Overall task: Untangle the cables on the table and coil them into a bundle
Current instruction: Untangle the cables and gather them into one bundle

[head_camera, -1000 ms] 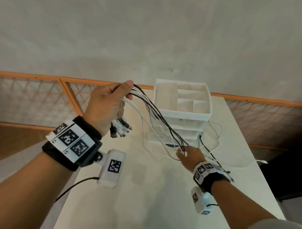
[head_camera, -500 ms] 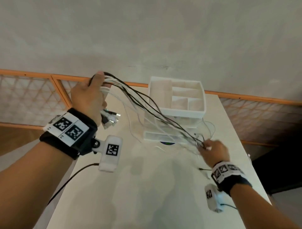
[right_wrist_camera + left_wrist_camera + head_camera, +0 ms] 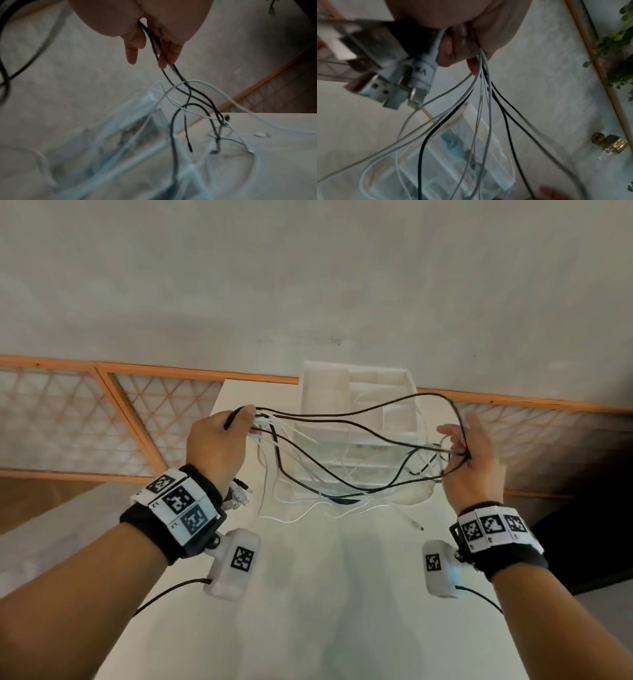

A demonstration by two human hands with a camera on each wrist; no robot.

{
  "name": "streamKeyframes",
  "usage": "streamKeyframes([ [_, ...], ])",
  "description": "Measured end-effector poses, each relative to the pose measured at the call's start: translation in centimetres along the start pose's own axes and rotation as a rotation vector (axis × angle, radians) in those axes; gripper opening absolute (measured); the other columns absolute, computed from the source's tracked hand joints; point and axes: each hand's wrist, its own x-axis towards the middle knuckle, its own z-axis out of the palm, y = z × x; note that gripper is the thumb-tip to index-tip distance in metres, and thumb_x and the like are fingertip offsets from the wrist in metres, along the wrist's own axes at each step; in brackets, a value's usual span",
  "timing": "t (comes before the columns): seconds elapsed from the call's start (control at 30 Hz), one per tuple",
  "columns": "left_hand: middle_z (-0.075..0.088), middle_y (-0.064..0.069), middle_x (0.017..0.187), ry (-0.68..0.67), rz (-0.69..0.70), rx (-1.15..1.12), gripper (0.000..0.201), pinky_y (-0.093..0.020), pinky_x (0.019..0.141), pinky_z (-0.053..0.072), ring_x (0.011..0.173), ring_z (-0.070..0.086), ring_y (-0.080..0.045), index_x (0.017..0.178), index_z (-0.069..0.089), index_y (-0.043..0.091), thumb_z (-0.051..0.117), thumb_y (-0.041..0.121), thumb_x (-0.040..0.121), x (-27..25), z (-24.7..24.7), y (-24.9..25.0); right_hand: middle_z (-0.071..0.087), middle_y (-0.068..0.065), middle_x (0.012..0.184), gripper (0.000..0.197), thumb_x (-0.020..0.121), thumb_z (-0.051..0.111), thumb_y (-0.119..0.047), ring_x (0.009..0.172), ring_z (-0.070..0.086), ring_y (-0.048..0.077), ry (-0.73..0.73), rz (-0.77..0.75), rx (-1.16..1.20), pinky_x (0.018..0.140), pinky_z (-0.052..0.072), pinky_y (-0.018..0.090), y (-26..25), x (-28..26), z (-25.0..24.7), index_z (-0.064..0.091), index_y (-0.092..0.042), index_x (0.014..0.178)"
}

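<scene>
Left wrist view: left hand [image 3: 462, 40] fingers clamp cables [image 3: 481, 108]; plug lettering unreadable; right hand [image 3: 469, 460] fingers pinch black strands.

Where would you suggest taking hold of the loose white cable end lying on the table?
Pinch the white cable end just behind its small plug, coming from above with the right hand. It lies flat and apart on the bare table, its cord trailing back towards the cables, so nothing crowds it.

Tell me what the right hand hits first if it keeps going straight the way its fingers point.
Probably the white organizer. The right hand, gripping black cables, points forward and slightly left; in its wrist view the organizer lies just beyond the fingers. Depth is unclear.
</scene>
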Motion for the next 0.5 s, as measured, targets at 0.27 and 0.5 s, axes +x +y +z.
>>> streamKeyframes([
  [0.27, 0.038, 0.011, 0.037, 0.169, -0.036, -0.277, 0.042, -0.02, 0.038, 0.026, 0.034, 0.028, -0.012, 0.052, 0.061, 0.027, 0.065, 0.042, 0.091, 0.9, -2.1, 2.2, 0.064, 0.019, 0.118, 0.023, 0.097, 0.056, -0.027, 0.109, 0.059, 0.039, -0.573, 0.505, -0.57, 0.095, 0.048, 0.041, 8.6, -6.0, 1.7, 0.068, -0.025, 0.116],
  [0.5, 0.048, 0.01, 0.038, -0.1, 0.068, 0.098, 0.038, -0.027, 0.049, 0.03, 0.039, 0.039, -0.008, 0.075, 0.073, 0.015, 0.06, 0.046, 0.093, -0.5, -0.3, -0.4, 0.065, 0.009, 0.104, 0.024, 0.098, 0.048, -0.019, 0.096, 0.064, 0.03, -0.175, 0.103, -0.097, 0.084, 0.043, 0.027, -0.2, -0.6, 1.0, 0.069, -0.025, 0.108],
])
